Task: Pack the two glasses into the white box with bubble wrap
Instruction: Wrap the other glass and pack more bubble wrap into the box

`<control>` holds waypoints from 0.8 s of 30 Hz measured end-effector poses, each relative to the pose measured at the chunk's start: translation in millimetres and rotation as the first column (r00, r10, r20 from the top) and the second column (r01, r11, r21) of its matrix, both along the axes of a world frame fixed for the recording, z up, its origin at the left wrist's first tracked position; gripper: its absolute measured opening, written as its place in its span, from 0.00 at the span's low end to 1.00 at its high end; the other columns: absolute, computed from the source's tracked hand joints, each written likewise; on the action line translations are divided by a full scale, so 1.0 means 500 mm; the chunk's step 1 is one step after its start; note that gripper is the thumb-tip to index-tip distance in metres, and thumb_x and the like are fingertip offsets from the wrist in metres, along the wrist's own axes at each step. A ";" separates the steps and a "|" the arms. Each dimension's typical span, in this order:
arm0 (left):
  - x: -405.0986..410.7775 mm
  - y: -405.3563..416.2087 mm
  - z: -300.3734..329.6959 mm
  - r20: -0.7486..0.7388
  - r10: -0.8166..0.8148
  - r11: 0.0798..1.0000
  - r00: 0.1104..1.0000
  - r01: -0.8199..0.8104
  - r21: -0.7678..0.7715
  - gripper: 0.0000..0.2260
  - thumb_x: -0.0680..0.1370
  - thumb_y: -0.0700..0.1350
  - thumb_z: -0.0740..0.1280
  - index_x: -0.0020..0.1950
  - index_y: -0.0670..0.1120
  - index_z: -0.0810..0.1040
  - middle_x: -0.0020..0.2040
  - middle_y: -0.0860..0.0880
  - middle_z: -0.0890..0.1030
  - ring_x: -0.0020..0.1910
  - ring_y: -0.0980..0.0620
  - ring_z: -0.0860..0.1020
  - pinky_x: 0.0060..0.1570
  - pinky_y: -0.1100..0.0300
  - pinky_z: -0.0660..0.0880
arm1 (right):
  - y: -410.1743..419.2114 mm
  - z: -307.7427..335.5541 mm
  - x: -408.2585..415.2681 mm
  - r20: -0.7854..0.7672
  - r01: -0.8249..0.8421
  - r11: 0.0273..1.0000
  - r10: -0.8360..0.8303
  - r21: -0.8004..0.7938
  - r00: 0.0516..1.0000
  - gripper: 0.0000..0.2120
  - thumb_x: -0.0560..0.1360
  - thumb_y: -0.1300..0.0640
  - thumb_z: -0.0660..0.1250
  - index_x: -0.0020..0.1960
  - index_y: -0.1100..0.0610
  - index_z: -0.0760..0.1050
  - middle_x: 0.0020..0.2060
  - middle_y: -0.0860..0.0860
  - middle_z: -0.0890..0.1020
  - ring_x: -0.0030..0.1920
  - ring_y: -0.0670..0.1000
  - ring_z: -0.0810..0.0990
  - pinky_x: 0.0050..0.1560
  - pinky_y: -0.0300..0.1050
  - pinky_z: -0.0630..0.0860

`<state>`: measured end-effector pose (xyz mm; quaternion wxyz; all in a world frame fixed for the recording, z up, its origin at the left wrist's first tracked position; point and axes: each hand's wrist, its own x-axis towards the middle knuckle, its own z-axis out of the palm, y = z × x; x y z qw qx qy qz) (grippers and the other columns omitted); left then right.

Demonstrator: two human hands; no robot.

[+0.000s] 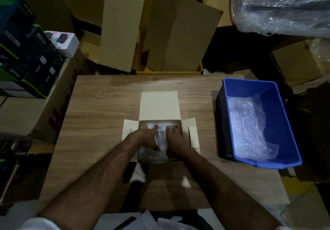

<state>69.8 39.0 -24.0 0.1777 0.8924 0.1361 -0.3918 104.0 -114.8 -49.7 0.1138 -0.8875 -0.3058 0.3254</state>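
White box [159, 104]: open, at middle of wooden desk [100, 108]; lid flap laid flat toward far side, side flaps spread left and right. Interior dark, filled with bubble wrap [161, 137].

Glasses: not separately discernible; only crumpled clear wrap visible in the box, contents beneath too blurred to tell.

Left hand [146, 138]: inside the box, left half, palm down, fingers extended toward far wall, pressing on the wrap. Grip apart, fingers roughly straight, nothing clasped.

Right hand [174, 137]: inside the box, right half, palm down, fingers spread and laid on the wrap, just beside the left hand with a strip of wrap showing between. Grip apart, nothing clasped.

Both forearms bare, reaching in from the near edge of the desk; white sleeves at the near corners of view.

Blue bin [278, 94]: on desk, well right of the box, apart from it; holds a loose sheet of spare bubble wrap [248, 128] lying along its floor.

Surroundings beyond far edge of desk: stacked brown cardboard cartons [178, 38], several open or flattened. Far left: dark printed retail boxes [21, 51] stacked, 1 small white carton [66, 42] beside them. Far right: large bundle in clear plastic film [282, 6].
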 end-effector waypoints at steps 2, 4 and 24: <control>-0.018 -0.005 -0.003 0.087 0.026 0.999 0.996 -0.028 0.020 0.47 0.76 0.56 0.73 0.82 0.44 0.46 0.81 0.35 0.53 0.80 0.37 0.55 0.76 0.47 0.61 | -0.010 0.027 -0.008 0.042 0.010 1.000 -0.010 0.014 0.999 0.48 0.73 0.57 0.74 0.81 0.64 0.46 0.79 0.68 0.51 0.79 0.67 0.54 0.77 0.56 0.60; -0.048 -0.020 0.009 0.245 0.091 0.995 0.965 -0.097 0.010 0.40 0.78 0.54 0.70 0.82 0.45 0.51 0.80 0.35 0.56 0.78 0.37 0.58 0.74 0.47 0.64 | -0.029 0.044 -0.007 0.098 0.014 0.998 -0.021 0.067 0.995 0.44 0.74 0.59 0.72 0.81 0.62 0.49 0.80 0.65 0.52 0.79 0.63 0.57 0.73 0.54 0.66; 0.060 -0.337 0.082 0.774 -0.181 0.981 0.607 0.167 0.098 0.28 0.84 0.54 0.57 0.80 0.41 0.60 0.79 0.35 0.60 0.79 0.41 0.60 0.75 0.50 0.63 | -0.391 0.154 0.095 0.429 0.225 0.888 -0.399 0.401 0.810 0.31 0.79 0.51 0.56 0.80 0.57 0.59 0.80 0.63 0.58 0.78 0.61 0.60 0.76 0.56 0.63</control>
